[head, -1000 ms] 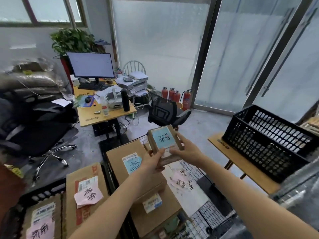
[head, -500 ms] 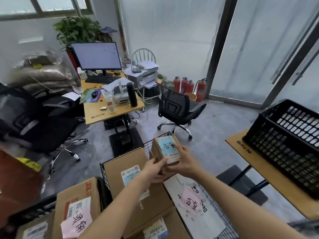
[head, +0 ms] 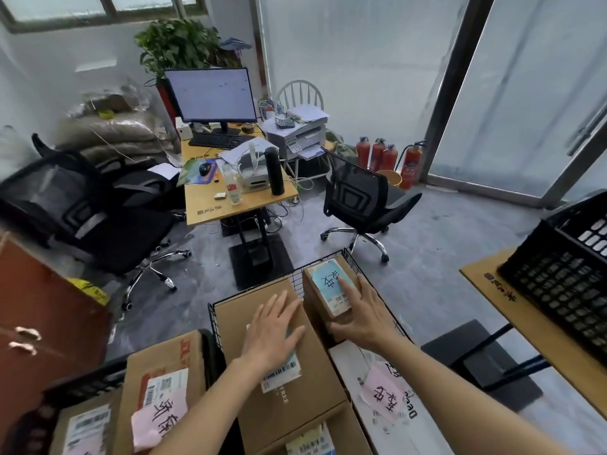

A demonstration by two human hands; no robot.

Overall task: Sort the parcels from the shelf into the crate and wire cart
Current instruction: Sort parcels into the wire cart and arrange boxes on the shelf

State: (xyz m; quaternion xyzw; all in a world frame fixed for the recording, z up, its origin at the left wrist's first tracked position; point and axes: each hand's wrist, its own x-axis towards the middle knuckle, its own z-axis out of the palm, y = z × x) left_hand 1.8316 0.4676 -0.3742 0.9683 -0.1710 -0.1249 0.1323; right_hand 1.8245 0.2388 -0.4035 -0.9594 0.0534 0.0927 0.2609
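Parcels, left to right: kraft cardboard box [head: 161,385] with a pink handwritten note, standing in the black plastic crate [head: 82,385] at lower left. Next, large flat corrugated box [head: 279,362] in the wire cart [head: 295,280], printed label on top; my left hand [head: 272,333] lies flat on it, fingers straight and spread, gripping nothing. Beside it, small rectangular parcel [head: 328,293], blue label with black marker, in the cart's far corner against the thin black wire mesh. My right hand [head: 364,313] is on it: index finger flat on the label, thumb along its near edge, a loose hold. White matte parcel [head: 394,418] with pink note below. Far right, black lattice plastic crate [head: 565,284] on a wood-top table [head: 525,320].
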